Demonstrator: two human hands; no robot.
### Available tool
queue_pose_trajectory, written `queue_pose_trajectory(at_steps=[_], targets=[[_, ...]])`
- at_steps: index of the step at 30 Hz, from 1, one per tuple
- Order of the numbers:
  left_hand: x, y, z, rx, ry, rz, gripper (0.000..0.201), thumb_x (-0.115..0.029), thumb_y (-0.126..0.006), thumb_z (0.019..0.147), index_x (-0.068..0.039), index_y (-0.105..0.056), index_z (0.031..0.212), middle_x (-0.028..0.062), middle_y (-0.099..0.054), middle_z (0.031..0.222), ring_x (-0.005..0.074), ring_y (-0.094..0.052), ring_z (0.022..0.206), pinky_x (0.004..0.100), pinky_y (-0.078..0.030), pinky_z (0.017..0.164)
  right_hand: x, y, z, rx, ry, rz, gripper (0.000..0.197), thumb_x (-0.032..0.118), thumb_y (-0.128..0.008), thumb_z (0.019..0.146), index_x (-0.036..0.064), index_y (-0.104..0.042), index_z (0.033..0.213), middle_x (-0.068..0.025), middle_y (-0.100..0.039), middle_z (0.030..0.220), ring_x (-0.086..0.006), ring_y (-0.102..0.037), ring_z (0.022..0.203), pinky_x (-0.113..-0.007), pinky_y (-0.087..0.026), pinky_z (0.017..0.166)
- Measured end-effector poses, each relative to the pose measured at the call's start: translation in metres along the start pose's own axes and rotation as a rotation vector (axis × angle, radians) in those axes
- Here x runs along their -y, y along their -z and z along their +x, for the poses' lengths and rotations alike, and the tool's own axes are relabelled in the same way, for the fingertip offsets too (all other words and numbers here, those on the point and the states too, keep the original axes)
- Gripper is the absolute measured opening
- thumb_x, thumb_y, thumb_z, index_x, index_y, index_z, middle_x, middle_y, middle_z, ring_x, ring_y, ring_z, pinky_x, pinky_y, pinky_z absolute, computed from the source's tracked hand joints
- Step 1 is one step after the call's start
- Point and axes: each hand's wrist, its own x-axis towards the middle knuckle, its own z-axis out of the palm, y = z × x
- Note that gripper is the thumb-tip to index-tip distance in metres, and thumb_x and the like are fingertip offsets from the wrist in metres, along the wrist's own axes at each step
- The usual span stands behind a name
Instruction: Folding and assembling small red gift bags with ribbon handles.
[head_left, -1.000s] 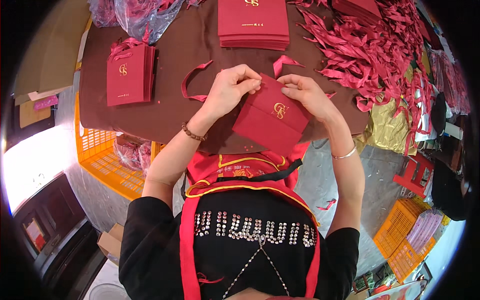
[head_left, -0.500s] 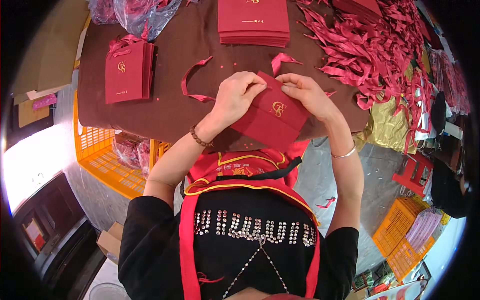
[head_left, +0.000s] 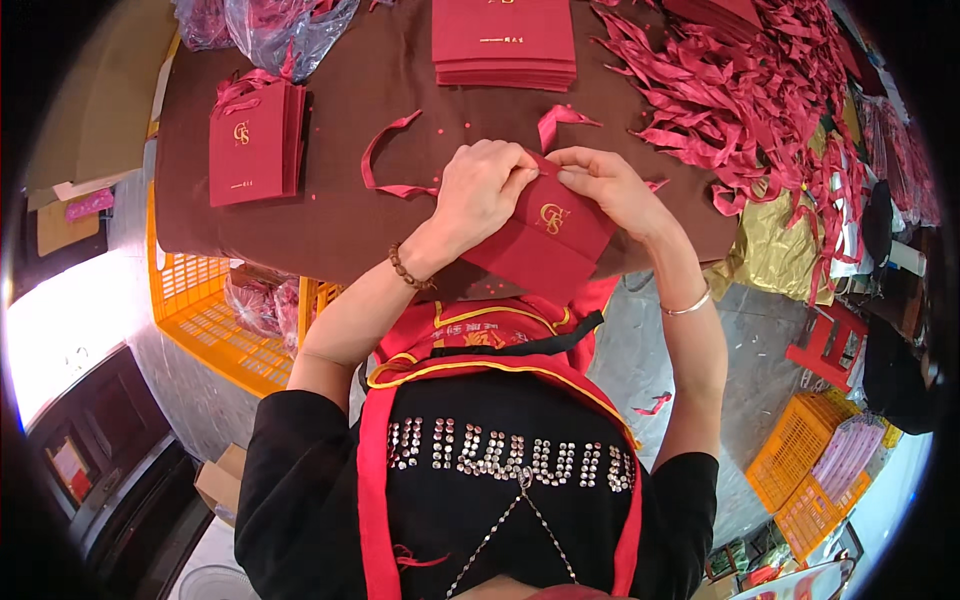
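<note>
A flat red paper gift bag (head_left: 545, 240) with a gold emblem hangs tilted over the near edge of the brown-covered table (head_left: 340, 240). My left hand (head_left: 482, 192) pinches its upper left edge, thumb against fingertips. My right hand (head_left: 608, 185) is closed on the upper right edge, thumb on the front. Around the bag's top lie red ribbon ends: a curved ribbon (head_left: 375, 160) to the left of my left hand, and a folded ribbon (head_left: 562, 120) just beyond the bag. Whether these ribbons pass through the bag is hidden by my fingers.
Several finished-looking red bags with ribbon handles (head_left: 250, 145) lie at the left. A stack of flat red bags (head_left: 505, 45) sits at the far middle. Loose red ribbons (head_left: 735, 110) are heaped at the right. Orange crates (head_left: 210, 320) stand below the table's left side.
My left hand has shifted slightly right along the bag's top edge, its fingertips covering more of it. My right hand and the bag have barely moved.
</note>
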Motion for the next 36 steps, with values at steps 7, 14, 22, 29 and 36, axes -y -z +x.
queue_pose_trajectory(at_steps=[7,14,22,29,36], targets=[[0.005,0.006,0.004,-0.049,0.043,-0.032,0.009,-0.013,-0.065,0.079,-0.004,-0.063,0.082,0.0104,-0.062,0.077,0.0284,-0.059,0.074,0.0367,-0.046,0.065,0.007,0.002,0.005,0.013,-0.026,0.045,0.028,0.010,-0.053,0.090,-0.0017,-0.054,0.116,-0.0009,-0.060,0.101,-0.0065,-0.055,0.090,-0.022,-0.045,0.081],[-0.005,0.006,0.003,-0.057,0.045,-0.206,0.008,-0.006,-0.064,0.080,-0.002,-0.063,0.087,0.0117,-0.063,0.082,0.0245,-0.062,0.080,0.0322,-0.048,0.070,-0.003,0.001,0.002,-0.029,0.028,-0.026,0.028,0.007,-0.054,0.088,-0.0017,-0.054,0.115,-0.0016,-0.060,0.099,-0.0072,-0.056,0.089,-0.022,-0.046,0.080],[-0.002,0.021,0.006,-0.033,0.115,-0.347,0.015,-0.004,-0.066,0.079,-0.001,-0.064,0.093,0.0099,-0.064,0.082,0.0187,-0.061,0.074,0.0292,-0.047,0.068,0.007,-0.001,0.005,-0.109,0.098,-0.244,0.029,0.011,-0.057,0.085,-0.0003,-0.056,0.111,-0.0066,-0.064,0.097,-0.0148,-0.059,0.090,-0.027,-0.046,0.080],[0.008,0.025,0.003,-0.061,0.058,-0.204,0.009,-0.007,-0.064,0.079,-0.002,-0.063,0.086,0.0117,-0.063,0.080,0.0276,-0.061,0.077,0.0344,-0.048,0.070,0.029,-0.010,-0.004,-0.266,0.170,-0.906,0.036,0.021,-0.067,0.076,0.0055,-0.059,0.108,-0.0148,-0.064,0.097,-0.0292,-0.061,0.092,-0.037,-0.046,0.080],[0.003,0.018,0.000,-0.047,0.055,-0.174,0.011,-0.006,-0.066,0.079,-0.002,-0.065,0.089,0.0100,-0.062,0.081,0.0234,-0.060,0.075,0.0320,-0.047,0.067,0.014,-0.011,0.002,-0.246,0.169,-0.638,0.041,0.019,-0.069,0.073,0.0033,-0.058,0.109,-0.0159,-0.063,0.103,-0.0305,-0.059,0.100,-0.039,-0.045,0.084]])
